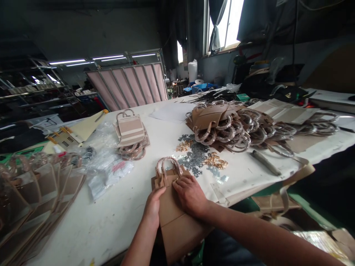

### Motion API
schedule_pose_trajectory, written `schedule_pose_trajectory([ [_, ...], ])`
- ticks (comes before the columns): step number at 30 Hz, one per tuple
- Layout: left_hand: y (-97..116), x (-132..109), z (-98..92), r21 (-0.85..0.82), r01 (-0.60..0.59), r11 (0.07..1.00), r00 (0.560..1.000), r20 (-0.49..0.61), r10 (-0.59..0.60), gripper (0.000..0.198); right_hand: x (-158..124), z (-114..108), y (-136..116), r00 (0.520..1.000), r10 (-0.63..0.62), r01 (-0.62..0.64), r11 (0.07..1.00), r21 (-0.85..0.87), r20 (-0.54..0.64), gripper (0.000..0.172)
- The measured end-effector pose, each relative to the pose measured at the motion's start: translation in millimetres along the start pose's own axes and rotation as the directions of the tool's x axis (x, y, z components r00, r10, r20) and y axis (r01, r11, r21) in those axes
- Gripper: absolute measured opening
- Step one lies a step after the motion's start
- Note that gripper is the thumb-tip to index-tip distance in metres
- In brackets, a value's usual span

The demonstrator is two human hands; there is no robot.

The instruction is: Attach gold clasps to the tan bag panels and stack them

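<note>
A tan handbag (173, 218) with wrapped loop handles (166, 166) lies flat at the near edge of the white table (111, 218). My left hand (153, 205) grips its left side, fingers curled over the edge. My right hand (190, 194) presses down on the bag's upper front just below the handles, fingers bent and close together. Just beyond the bag lie small gold metal fittings (215, 160) and a scatter of grey metal pieces (195, 155).
A heap of tan bags with wrapped handles (230, 123) fills the right of the table. A short stack of striped bags (131, 135) sits mid-table, clear plastic wrap (107, 160) beside it. More bags (36, 184) pile at the left. A grey tool (264, 162) lies at the right.
</note>
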State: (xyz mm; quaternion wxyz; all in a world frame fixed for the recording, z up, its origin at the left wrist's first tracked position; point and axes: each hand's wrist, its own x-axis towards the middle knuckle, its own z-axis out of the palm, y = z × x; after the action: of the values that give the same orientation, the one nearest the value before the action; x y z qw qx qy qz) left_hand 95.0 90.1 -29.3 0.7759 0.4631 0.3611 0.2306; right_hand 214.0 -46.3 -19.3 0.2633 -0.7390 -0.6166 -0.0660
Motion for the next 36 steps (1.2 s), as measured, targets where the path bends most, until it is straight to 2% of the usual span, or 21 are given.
schedule_pose_trajectory([
  [3,0.6,0.9,0.3,-0.029,0.03,0.999,0.999,0.031,-0.03,0.046,-1.7,-0.9,-1.7,0.999,0.003,-0.001,0.999,0.046,-0.047,0.021],
  [7,1.8,0.6,-1.8,-0.064,0.046,0.997,0.998,0.036,-0.044,0.045,-2.4,-7.8,-0.8,0.999,-0.033,0.035,0.997,0.065,-0.03,0.024],
  [9,2.2,0.3,-4.1,-0.09,0.06,0.994,0.998,0.028,-0.058,0.045,-6.0,-15.7,1.8,0.998,-0.055,0.056,0.995,0.087,-0.022,0.031],
  [11,2.7,-0.2,-6.6,-0.154,0.113,0.981,0.993,0.004,-0.114,0.042,-13.9,-26.3,9.2,0.998,-0.056,0.061,0.989,0.135,-0.041,0.037],
  [13,3.7,-1.2,-8.7,-0.204,0.202,0.958,0.977,-0.029,-0.212,0.038,-25.7,-38.4,25.6,0.997,-0.019,0.033,0.984,0.178,-0.08,0.034],
  [14,4.6,-1.7,-9.6,-0.209,0.242,0.947,0.966,-0.041,-0.256,0.036,-32.7,-44.6,38.0,0.995,0.038,-0.021,0.984,0.176,-0.094,0.03],
  [16,6.9,-2.6,-11.1,-0.199,0.292,0.935,0.95,-0.055,-0.309,0.035,-47.5,-57.3,69.7,0.969,0.225,-0.211,0.97,0.123,-0.106,0.023],
  [18,8.8,-2.7,-12.3,-0.203,0.304,0.931,0.945,-0.057,-0.322,0.035,-61.7,-69.3,105.4,0.89,0.44,-0.44,0.898,0.03,-0.118,0.023],
  [21,9.1,-0.7,-13.2,-0.229,0.32,0.919,0.942,-0.031,-0.335,0.036,-76.1,-81.9,148.7,0.796,0.593,-0.602,0.797,-0.056,-0.125,0.025],
  [23,7.5,2.0,-12.8,-0.203,0.254,0.946,0.966,0.002,-0.259,0.041,-78.6,-84.7,164.6,0.769,0.632,-0.639,0.763,-0.097,-0.093,0.021],
  [26,4.0,6.4,-12.6,-0.039,-0.019,0.999,1.0,0.003,0.019,0.054,-73.9,-83.1,174.3,0.751,0.659,-0.658,0.74,-0.142,-0.043,0.015],
  [27,2.9,7.5,-13.3,0.034,-0.113,0.993,0.993,-0.035,0.114,0.058,-71.7,-82.2,176.0,0.744,0.668,-0.664,0.732,-0.153,-0.031,0.015],
  [29,1.0,8.7,-16.7,0.162,-0.227,0.96,0.955,-0.157,0.252,0.065,-68.6,-81.7,178.9,0.734,0.679,-0.669,0.724,-0.169,-0.003,0.015],
  [31,-0.5,8.4,-21.8,0.252,-0.267,0.93,0.916,-0.234,0.326,0.069,-68.3,-83.3,181.9,0.738,0.674,-0.66,0.73,-0.176,0.032,0.019],
  [34,-1.4,6.6,-27.9,0.354,-0.296,0.887,0.921,-0.139,0.363,0.06,-70.6,-87.8,184.9,0.757,0.647,-0.626,0.758,-0.182,0.089,0.044],
  [36,-0.7,5.4,-28.7,0.405,-0.306,0.861,0.923,-0.094,0.373,0.051,-71.1,-90.6,185.2,0.769,0.627,-0.6,0.775,-0.195,0.123,0.052],
])
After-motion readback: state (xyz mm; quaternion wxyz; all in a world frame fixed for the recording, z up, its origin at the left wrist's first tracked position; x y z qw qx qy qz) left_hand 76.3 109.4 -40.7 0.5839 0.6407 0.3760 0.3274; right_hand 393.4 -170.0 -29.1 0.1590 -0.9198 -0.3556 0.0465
